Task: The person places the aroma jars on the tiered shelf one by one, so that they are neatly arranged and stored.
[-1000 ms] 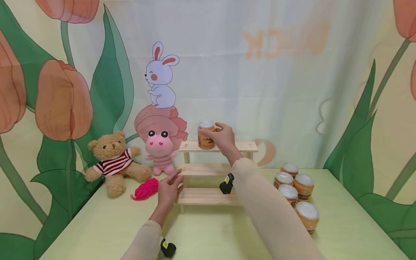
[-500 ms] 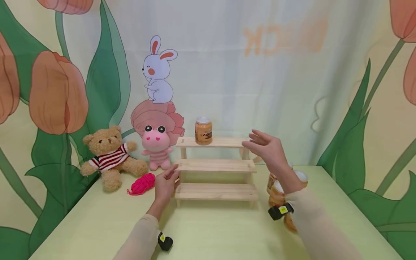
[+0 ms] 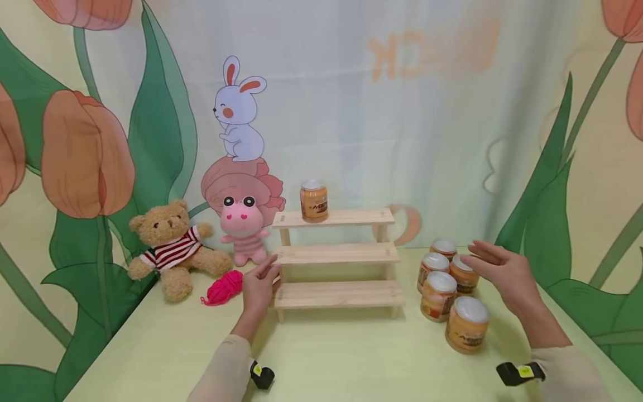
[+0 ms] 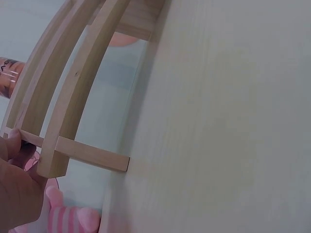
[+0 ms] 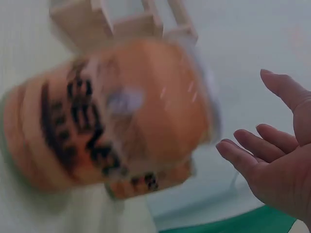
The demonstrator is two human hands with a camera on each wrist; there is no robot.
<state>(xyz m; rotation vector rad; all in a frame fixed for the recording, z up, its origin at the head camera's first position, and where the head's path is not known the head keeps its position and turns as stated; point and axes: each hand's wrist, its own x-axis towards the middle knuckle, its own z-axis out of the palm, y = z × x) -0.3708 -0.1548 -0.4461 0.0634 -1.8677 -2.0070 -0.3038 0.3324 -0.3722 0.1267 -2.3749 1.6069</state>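
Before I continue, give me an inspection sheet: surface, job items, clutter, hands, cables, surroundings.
Surface: pale yellow-green table.
Job items: three-tier wooden rack; orange jar upright on its top tier, left of centre; five similar jars standing on the table, right of the rack.
Clutter: teddy bear, pink hippo plush and hot-pink yarn, left of the rack.
Left hand: grips the rack's left end.
Right hand: fingers extended near the jars, holding nothing.
Cables: nothing seen.
Surroundings: fabric backdrop printed with tulips and a rabbit.

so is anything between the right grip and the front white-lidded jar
Nothing visible: in the head view, the right grip is up and right of the front white-lidded jar, with only pale green tabletop between. The other four tabletop jars stand farther back.
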